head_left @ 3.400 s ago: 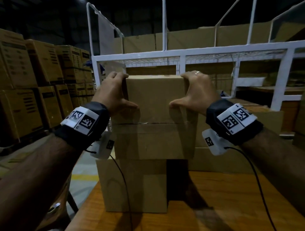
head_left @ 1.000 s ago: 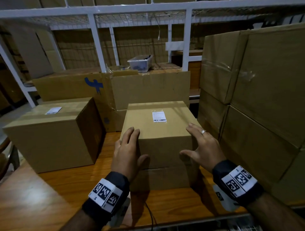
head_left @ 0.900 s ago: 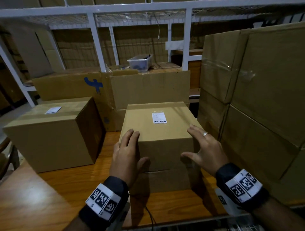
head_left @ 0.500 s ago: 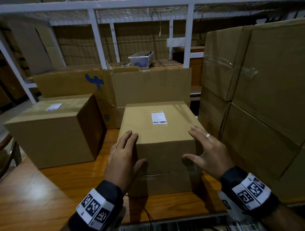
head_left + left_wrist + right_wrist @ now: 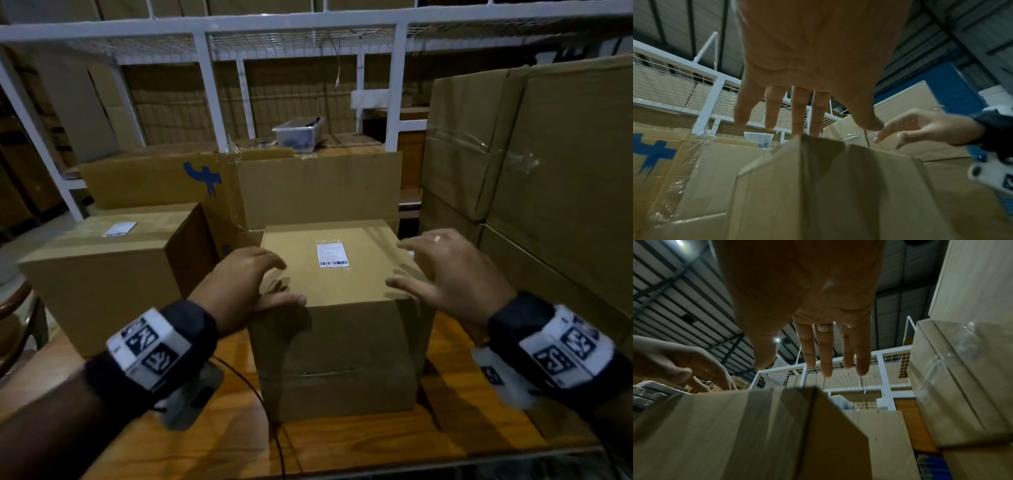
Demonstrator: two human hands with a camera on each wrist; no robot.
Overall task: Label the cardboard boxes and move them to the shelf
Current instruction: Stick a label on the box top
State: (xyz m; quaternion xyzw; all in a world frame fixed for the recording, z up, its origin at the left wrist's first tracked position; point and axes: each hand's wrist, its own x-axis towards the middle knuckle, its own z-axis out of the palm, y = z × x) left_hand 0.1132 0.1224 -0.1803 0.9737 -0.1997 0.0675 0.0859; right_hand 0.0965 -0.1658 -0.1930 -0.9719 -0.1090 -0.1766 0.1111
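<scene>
A cardboard box stands on the wooden shelf board, in the middle near the front edge. The white label on its top carries a barcode; the print above it is too small to read. The left hand and right hand hover over the box's near corners with fingers spread and relaxed, holding nothing; whether the left thumb touches the edge is unclear. A second box to the left bears an unreadable label. The far carton shows a blue mark.
</scene>
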